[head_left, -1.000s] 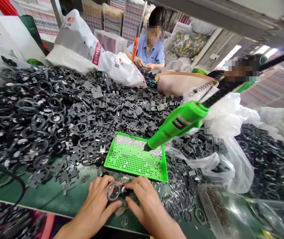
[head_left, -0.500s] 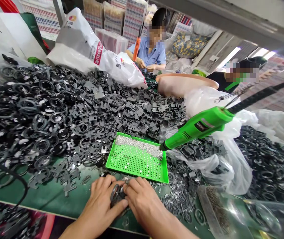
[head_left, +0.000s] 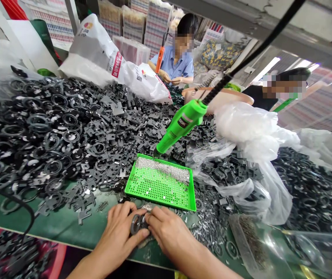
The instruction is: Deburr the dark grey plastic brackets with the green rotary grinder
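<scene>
- Hands at 6 o'clock, taken from where we sit with 12 straight ahead: our left hand [head_left: 119, 236] and right hand [head_left: 168, 232] curl in toward each other over a black plastic ring [head_left: 136, 224].
- Fingers of both hands are closed on the ring from either side, left thumb [head_left: 138, 239] along its lower edge; we cannot tell whether the small dark piece [head_left: 145, 221] against its right side is separate.
- Ring is held just above the green work mat [head_left: 6, 207], near the tray's lower edge.
- Perforated green tray [head_left: 160, 197] lies at 12, close ahead of our hands, with a band of small silver parts [head_left: 162, 169] along its far side.
- Green corded electric screwdriver [head_left: 181, 126] hangs at 1 on a black cord [head_left: 253, 46], its tip just beside the tray's far left corner.
- Heaps: black rings [head_left: 38, 135] at 10, flat grey-black stamped parts [head_left: 125, 120] at 12.
- Clear plastic bag [head_left: 250, 128] at 2; clear box of dark pins [head_left: 250, 244] at 4.
- Co-workers: one in a blue shirt [head_left: 174, 64] at 12, hands at work; another in black [head_left: 258, 97] at 1.
</scene>
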A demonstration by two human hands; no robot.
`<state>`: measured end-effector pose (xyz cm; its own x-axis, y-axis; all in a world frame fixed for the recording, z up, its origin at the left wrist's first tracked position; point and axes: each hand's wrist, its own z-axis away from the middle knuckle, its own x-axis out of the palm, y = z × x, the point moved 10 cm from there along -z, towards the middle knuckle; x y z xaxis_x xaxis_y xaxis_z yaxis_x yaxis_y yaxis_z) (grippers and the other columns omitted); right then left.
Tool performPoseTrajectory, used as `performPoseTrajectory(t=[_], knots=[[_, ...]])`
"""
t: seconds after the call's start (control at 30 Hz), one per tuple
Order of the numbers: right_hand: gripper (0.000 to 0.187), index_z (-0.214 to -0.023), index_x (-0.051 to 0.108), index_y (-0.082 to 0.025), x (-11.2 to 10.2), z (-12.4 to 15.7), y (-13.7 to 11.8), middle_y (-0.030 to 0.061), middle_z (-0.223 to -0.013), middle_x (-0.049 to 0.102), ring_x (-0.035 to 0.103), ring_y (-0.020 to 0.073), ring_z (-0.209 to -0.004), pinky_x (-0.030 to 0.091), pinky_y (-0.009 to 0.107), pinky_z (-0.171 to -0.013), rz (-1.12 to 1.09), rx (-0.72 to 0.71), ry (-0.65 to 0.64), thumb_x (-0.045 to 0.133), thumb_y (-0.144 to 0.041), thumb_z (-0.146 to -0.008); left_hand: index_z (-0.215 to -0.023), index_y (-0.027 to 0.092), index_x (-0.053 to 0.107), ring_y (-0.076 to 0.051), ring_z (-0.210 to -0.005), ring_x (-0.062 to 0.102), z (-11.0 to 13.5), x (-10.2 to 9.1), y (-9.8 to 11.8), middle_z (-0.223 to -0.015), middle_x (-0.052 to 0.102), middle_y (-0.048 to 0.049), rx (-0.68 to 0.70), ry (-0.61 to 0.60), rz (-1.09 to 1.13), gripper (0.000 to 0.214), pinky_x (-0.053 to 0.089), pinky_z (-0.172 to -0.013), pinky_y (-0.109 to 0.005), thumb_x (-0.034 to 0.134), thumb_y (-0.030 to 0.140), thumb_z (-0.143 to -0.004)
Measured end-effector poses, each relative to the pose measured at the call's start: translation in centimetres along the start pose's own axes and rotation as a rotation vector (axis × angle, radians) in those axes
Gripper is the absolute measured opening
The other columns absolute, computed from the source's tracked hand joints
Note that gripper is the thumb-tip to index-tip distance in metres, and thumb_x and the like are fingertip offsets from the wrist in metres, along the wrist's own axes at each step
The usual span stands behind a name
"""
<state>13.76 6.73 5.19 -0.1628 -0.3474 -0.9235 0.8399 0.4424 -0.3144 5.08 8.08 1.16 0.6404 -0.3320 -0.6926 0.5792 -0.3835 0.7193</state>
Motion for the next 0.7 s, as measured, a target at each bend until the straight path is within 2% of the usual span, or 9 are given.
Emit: performPoseTrajectory(t=[0.13, 0.2, 0.27, 0.33, 0.4, 0.47, 0.53, 0.6, 0.7], knots=[[0.02, -0.107, 0.064, -0.021, -1.3, -0.2, 1.0, 0.0039, -0.097, 0.063, 0.059, 0.018, -0.094, 0.047, 0.029, -0.084, -0.333, 0.069, 0.028, 0.058, -0.015, -0.088, -0.108, 0.032, 0.063, -0.026, -0.097, 0.049, 0.0, -0.1, 0.0, -0.1, 0.054, -0.002, -0.094, 0.0, 0.053, 0.021, 0.04, -0.086, -0.044, 0.052, 0.04, -0.092], [0.034, -0.118, 0.059, -0.023, -2.2, -0.7, 0.5, 0.0041, -0.108, 0.061, 0.055, 0.0179, -0.104, 0.042, 0.03, -0.094, -0.47, 0.046, 0.07, 0.061, -0.013, -0.085, -0.106, 0.032, 0.063, -0.026, -0.099, 0.048, 0.1, 0.1, 0.1, -0.104, 0.054, -0.0019, -0.11, -0.02, 0.081, 0.018, 0.04, -0.086, -0.044, 0.055, 0.035, -0.09], [0.031, -0.113, 0.06, -0.022, -2.4, -1.3, -0.4, 0.0049, -0.112, 0.059, 0.052, 0.0195, -0.107, 0.039, 0.033, -0.096, -0.528, 0.004, 0.07, 0.064, -0.014, -0.083, -0.108, 0.032, 0.061, -0.026, -0.1, 0.047, 0.2, 0.2, 0.1, -0.106, 0.053, -0.0017, -0.113, -0.041, 0.105, 0.023, 0.04, -0.088, -0.044, 0.06, 0.027, -0.085], [0.016, -0.096, 0.062, -0.02, -1.7, -1.8, -1.1, 0.0033, -0.102, 0.059, 0.053, 0.0185, -0.097, 0.041, 0.031, -0.087, -0.585, -0.024, 0.011, 0.066, -0.015, -0.081, -0.106, 0.03, 0.061, -0.025, -0.1, 0.046, 0.3, 0.3, 0.1, -0.106, 0.053, -0.0016, -0.117, -0.055, 0.111, 0.026, 0.04, -0.088, -0.043, 0.062, 0.021, -0.081], [0.007, -0.087, 0.058, -0.019, -0.8, -1.8, -0.4, -0.0015, -0.081, 0.055, 0.051, 0.014, -0.077, 0.04, 0.025, -0.071, -0.715, 0.029, -0.045, 0.064, -0.017, -0.083, -0.099, 0.028, 0.062, -0.025, -0.098, 0.046, 0.3, 0.3, 0.1, -0.104, 0.053, -0.0019, -0.127, -0.06, 0.093, 0.018, 0.04, -0.087, -0.042, 0.061, 0.023, -0.082], [0.005, -0.09, 0.055, -0.02, -0.5, -1.5, 1.3, -0.0051, -0.071, 0.048, 0.044, 0.0113, -0.065, 0.036, 0.023, -0.06, -0.887, 0.123, -0.046, 0.058, -0.022, -0.087, -0.096, 0.027, 0.061, -0.025, -0.098, 0.046, 0.3, 0.2, 0.3, -0.102, 0.053, -0.0024, -0.124, -0.057, 0.065, 0.011, 0.04, -0.086, -0.043, 0.058, 0.028, -0.085], [0.01, -0.097, 0.054, -0.02, -0.9, -1.0, 3.0, -0.0051, -0.071, 0.047, 0.043, 0.0115, -0.064, 0.035, 0.023, -0.059, -0.996, 0.187, -0.009, 0.051, -0.027, -0.091, -0.099, 0.027, 0.061, -0.026, -0.098, 0.046, 0.2, 0.2, 0.5, -0.102, 0.052, -0.0028, -0.105, -0.047, 0.043, 0.013, 0.039, -0.087, -0.044, 0.054, 0.033, -0.089], [0.014, -0.103, 0.057, -0.021, -1.6, -0.6, 3.9, -0.0033, -0.075, 0.052, 0.046, 0.0132, -0.068, 0.037, 0.024, -0.064, -0.918, 0.198, 0.005, 0.05, -0.029, -0.092, -0.102, 0.028, 0.06, -0.026, -0.097, 0.046, 0.2, 0.2, 0.8, -0.102, 0.051, -0.0031, -0.08, -0.042, 0.031, 0.015, 0.039, -0.087, -0.045, 0.052, 0.034, -0.091], [0.009, -0.091, 0.067, -0.022, -2.2, -0.6, 3.6, -0.0012, -0.07, 0.06, 0.052, 0.0178, -0.075, 0.038, 0.034, -0.079, -0.516, 0.163, -0.059, 0.061, -0.027, -0.086, -0.103, 0.028, 0.06, -0.026, -0.097, 0.046, 0.1, 0.1, 0.9, -0.101, 0.05, -0.0035, -0.067, -0.039, 0.026, 0.016, 0.039, -0.087, -0.046, 0.051, 0.036, -0.092]])
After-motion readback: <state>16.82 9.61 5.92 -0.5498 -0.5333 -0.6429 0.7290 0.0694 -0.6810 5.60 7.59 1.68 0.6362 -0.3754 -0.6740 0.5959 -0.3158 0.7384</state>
